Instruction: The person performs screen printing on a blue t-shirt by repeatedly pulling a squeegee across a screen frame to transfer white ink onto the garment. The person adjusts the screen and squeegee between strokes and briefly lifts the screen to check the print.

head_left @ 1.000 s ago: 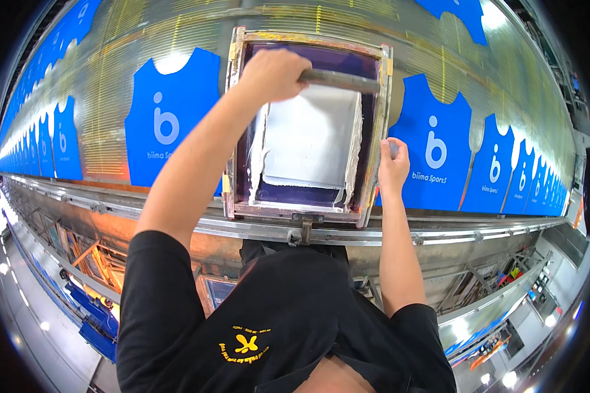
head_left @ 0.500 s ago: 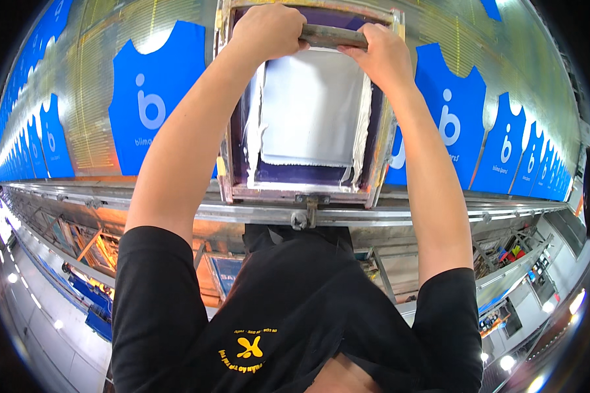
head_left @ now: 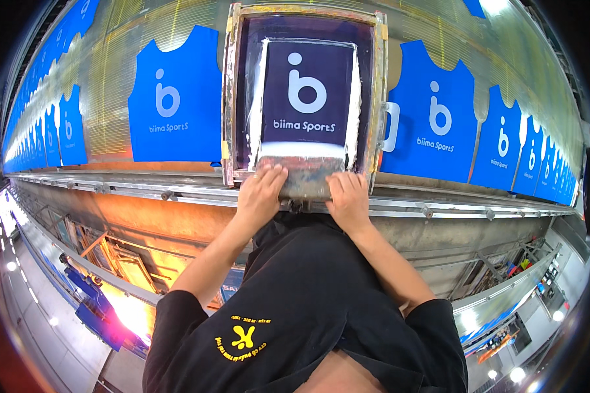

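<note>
A framed printing screen (head_left: pixel 232 98) lies on the long table in front of me. At its near end, my left hand (head_left: pixel 261 191) and my right hand (head_left: pixel 349 196) grip the two ends of a wide, stained squeegee (head_left: pixel 306 178). Fingers of both hands are closed over its top edge. White ink (head_left: pixel 301 150) is gathered in a band just beyond the blade, with more ink streaked along both sides of the mesh. A pale rounded logo with lettering shows on the dark mesh (head_left: pixel 334 65).
Blue shirt panels (head_left: pixel 170 141) with pale logos lie in a row to the left, and more blue panels (head_left: pixel 432 154) lie to the right. A metal rail (head_left: pixel 196 194) runs along the table's near edge. Wooden frames (head_left: pixel 128 262) stand below at left.
Both hands have pulled the squeegee from the screen's far end to its near end. White ink that covered the mesh is swept toward me, and the dark mesh with its logo now shows.
</note>
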`<state>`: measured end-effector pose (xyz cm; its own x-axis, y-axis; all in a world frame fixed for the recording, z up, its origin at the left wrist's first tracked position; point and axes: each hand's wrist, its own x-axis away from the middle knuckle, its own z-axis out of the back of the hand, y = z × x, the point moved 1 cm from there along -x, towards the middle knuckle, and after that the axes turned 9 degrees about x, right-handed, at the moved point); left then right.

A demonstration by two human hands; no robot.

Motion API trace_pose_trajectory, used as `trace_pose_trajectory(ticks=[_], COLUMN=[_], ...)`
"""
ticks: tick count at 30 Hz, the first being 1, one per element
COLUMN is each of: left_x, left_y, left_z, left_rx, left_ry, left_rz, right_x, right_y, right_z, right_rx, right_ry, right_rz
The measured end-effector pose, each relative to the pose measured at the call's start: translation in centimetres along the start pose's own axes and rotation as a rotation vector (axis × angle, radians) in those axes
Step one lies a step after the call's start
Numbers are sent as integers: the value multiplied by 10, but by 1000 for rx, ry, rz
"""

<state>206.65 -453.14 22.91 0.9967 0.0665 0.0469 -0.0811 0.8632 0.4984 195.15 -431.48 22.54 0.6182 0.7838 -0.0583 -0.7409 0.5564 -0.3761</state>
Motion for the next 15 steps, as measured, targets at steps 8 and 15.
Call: trace_pose_trajectory(ticks=[8, 15], left_x=[-101, -326], left_y=[-32, -100], left_z=[64, 101], left_rx=[-17, -138], left_ry=[-375, -278], left_rz=[-12, 54], right_x=[-75, -283], right_y=[33, 135], right_z=[38, 41], right_rx=[-20, 137], right_ry=[27, 25], right_rz=[71, -111])
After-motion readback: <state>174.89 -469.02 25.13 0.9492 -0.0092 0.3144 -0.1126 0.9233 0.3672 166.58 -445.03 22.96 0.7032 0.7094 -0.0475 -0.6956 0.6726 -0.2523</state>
